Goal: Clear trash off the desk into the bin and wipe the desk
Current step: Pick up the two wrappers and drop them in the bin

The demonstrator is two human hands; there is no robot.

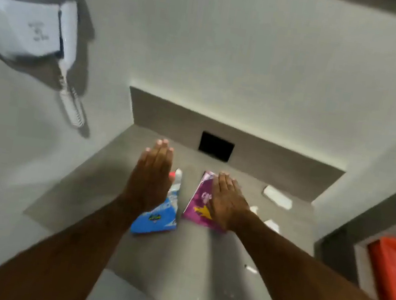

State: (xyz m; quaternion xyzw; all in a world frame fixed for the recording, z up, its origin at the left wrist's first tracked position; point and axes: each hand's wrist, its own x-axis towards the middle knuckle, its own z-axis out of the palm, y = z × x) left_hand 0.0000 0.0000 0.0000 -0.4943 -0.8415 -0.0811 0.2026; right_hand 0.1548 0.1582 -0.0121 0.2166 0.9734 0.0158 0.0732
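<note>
A grey desk (85, 185) fills the niche in front of me. On it lies a blue wrapper (157, 216) with a white, red-tipped piece (177, 173) behind it, and a purple wrapper (198, 200) to its right. My left hand (151, 179) hovers flat, fingers together, over the blue wrapper's left side and holds nothing. My right hand (229, 202) lies flat, palm down, over the purple wrapper's right part. White paper scraps (277, 197) sit at the desk's back right, smaller scraps (271, 225) beside my right wrist, and crumbs (232, 299) near the front edge.
A white wall-mounted hair dryer (30, 12) with a coiled cord hangs on the left wall. A black socket plate (216, 146) sits in the desk's back panel. An orange bag (393, 274) lines a container at the right. Walls close in the desk on three sides.
</note>
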